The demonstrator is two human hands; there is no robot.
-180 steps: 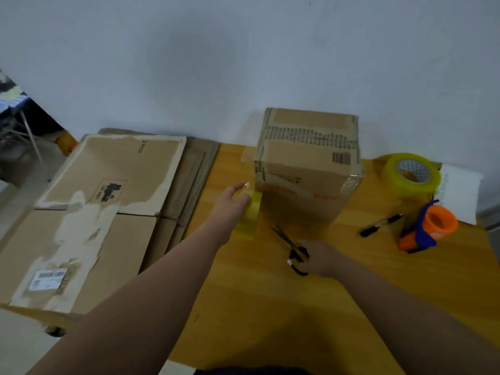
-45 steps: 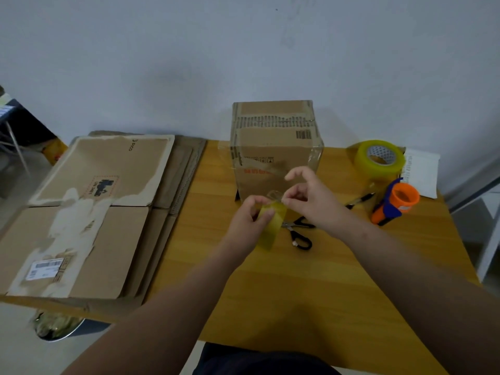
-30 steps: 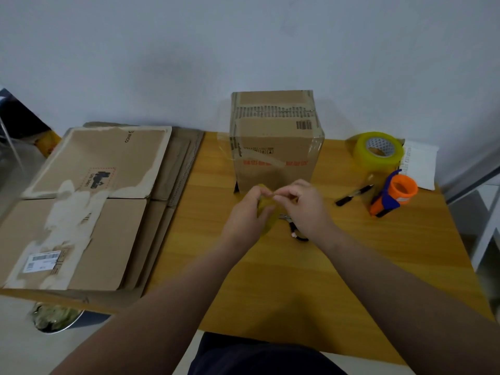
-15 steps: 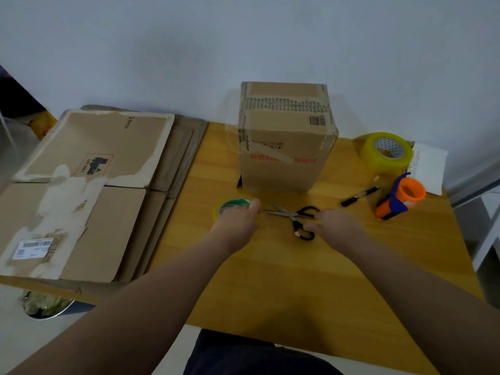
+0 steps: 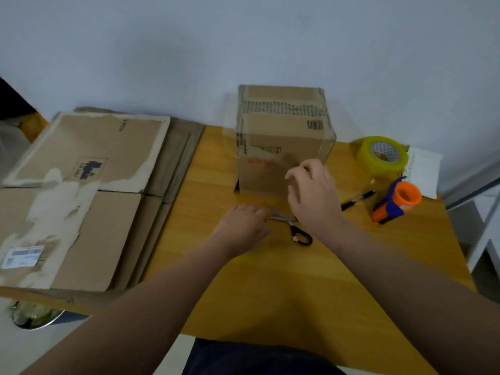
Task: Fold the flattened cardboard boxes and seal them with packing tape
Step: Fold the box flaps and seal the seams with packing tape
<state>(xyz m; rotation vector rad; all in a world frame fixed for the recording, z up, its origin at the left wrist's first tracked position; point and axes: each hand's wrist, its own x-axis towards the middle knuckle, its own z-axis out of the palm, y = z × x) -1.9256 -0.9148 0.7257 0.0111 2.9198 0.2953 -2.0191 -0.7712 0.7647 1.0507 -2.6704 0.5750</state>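
A taped-up cardboard box (image 5: 281, 131) stands upright at the back of the wooden table (image 5: 270, 288). A stack of flattened cardboard boxes (image 5: 89, 163) lies to its left, overhanging the table's edge. My left hand (image 5: 240, 226) rests low on the table in front of the box, curled over a small yellow tape roll (image 5: 255, 249) of which only a faint edge shows. My right hand (image 5: 311, 196) hovers in front of the box's lower right face, fingers loosely curled, with nothing visible in them. Black-handled scissors (image 5: 300, 235) lie between my hands.
A large yellow tape roll (image 5: 381, 155), an orange and blue tape dispenser (image 5: 397, 201), a black pen (image 5: 357, 197) and a white paper (image 5: 424, 169) sit at the right back. A bin (image 5: 32, 315) stands under the table's left edge.
My right hand left the scissors on the table and rose towards the box front. My left hand stayed low with the small roll, now covering it.
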